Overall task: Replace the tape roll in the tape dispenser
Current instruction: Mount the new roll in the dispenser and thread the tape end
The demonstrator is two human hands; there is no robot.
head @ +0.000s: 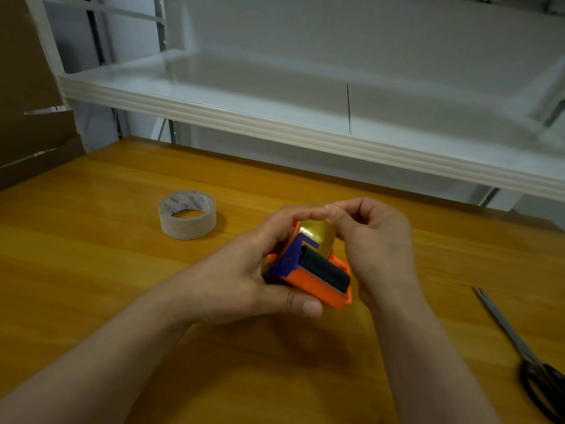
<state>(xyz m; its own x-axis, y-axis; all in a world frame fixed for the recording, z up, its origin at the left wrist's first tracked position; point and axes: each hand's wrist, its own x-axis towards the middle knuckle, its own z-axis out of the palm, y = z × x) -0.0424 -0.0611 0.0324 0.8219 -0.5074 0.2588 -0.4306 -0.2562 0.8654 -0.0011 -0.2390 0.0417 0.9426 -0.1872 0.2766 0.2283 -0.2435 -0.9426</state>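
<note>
An orange tape dispenser (318, 286) with a purple bracket and a black roller is held just above the wooden table (91, 270). A shiny yellowish tape roll (316, 235) sits inside it. My left hand (244, 276) grips the dispenser from the left, thumb under its near edge and fingers over the top. My right hand (373, 240) is at the roll's top right, fingertips pinched against the tape beside my left fingertips. A nearly used-up roll (187, 214) with a cardboard core lies flat on the table to the left, apart from both hands.
Black-handled scissors (519, 347) lie near the table's right edge. A white shelf (275, 123) overhangs the back of the table. Brown cardboard (27, 102) stands at the far left.
</note>
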